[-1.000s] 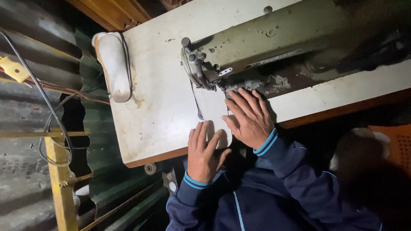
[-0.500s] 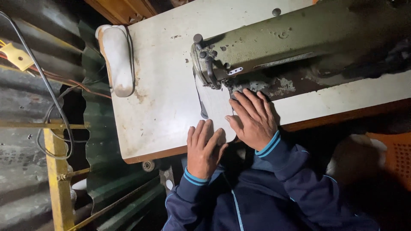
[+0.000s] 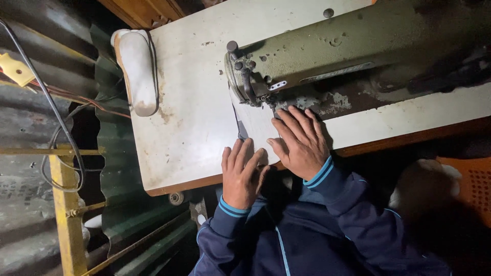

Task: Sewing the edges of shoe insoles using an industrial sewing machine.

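The green sewing machine (image 3: 358, 46) stood across the far side of the white table (image 3: 189, 117) and blocked any reach over it. Its needle end (image 3: 245, 82) hung just beyond the right hand (image 3: 302, 143), so little room lay ahead of those fingers. The left hand (image 3: 240, 174) lay flat at the near edge. To the left the tabletop lay bare as far as the white lamp (image 3: 138, 71) at its far-left rim. Past that edge, corrugated metal sheets (image 3: 30, 66) and cables (image 3: 56, 133) closed the side.

Olive-green sewing machine (image 3: 358, 46), cream table (image 3: 189, 117), navy blue-striped sleeves (image 3: 337, 199).
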